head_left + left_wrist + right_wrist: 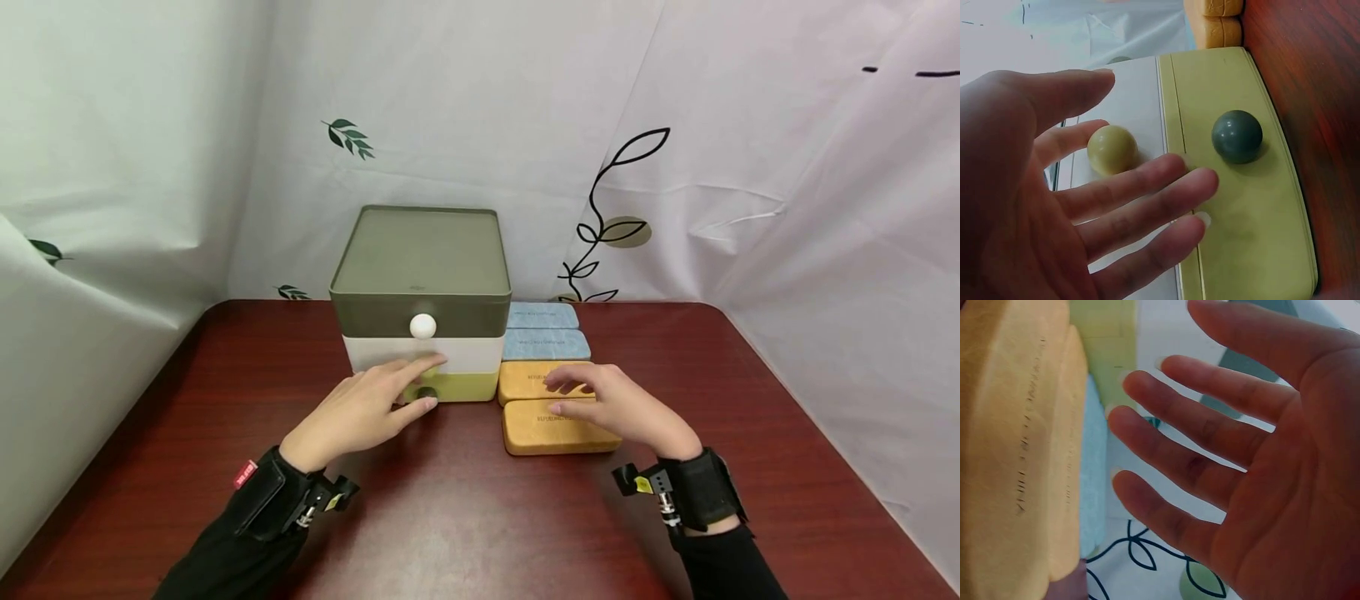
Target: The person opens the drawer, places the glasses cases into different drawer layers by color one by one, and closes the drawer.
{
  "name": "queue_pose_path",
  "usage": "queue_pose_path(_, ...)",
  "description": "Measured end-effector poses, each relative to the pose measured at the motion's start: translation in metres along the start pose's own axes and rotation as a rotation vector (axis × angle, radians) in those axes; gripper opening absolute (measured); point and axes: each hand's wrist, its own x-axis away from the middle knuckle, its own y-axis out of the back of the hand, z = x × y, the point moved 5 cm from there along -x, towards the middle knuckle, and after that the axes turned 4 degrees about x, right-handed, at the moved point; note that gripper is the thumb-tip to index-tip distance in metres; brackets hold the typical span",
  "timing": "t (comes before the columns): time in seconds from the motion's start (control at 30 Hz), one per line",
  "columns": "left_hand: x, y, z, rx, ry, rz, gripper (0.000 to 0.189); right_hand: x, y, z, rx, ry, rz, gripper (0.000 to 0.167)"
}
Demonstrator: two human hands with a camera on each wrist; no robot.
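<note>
A drawer box (420, 250) with three tiers stands at the back left of centre in the head view. Its dark green top drawer bears a white knob (423, 326). The white middle drawer has a yellow-green knob (1112, 150), the yellow-green bottom one a dark green knob (1237, 136). My left hand (360, 414) is at the box front, fingers spread loosely around the middle knob, thumb apart. Over two yellow oblong cases, the front one (555, 437) and the one behind (521, 382), my right hand (622, 404) hovers with relaxed fingers, holding nothing.
Two light blue cases, one nearer (546, 344) and one farther (542, 315), lie behind the yellow ones, beside the box. Everything stands on a dark red wooden table (480, 517). A white patterned cloth (480, 100) hangs behind and along both sides.
</note>
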Motion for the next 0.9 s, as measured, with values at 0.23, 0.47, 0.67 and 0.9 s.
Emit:
queue_pose_path(0.23,-0.002,0.0,-0.001,-0.004,-0.009,-0.05,0.048,-0.006,-0.013,-0.002,0.018,-0.013,0.085,0.038)
queue_pose_path(0.47,-0.002,0.001,-0.003,-0.009,-0.035,-0.053,0.046,-0.007,-0.019,-0.008,0.018,-0.031,0.107,0.035)
queue_pose_path(0.67,0.0,0.004,-0.01,-0.036,-0.058,-0.027,0.044,-0.007,-0.02,-0.01,0.035,-0.037,0.107,0.034)
queue_pose_path(0.9,0.005,0.008,-0.017,-0.069,-0.069,-0.008,0.041,-0.007,-0.02,-0.01,0.036,-0.043,0.107,0.035)
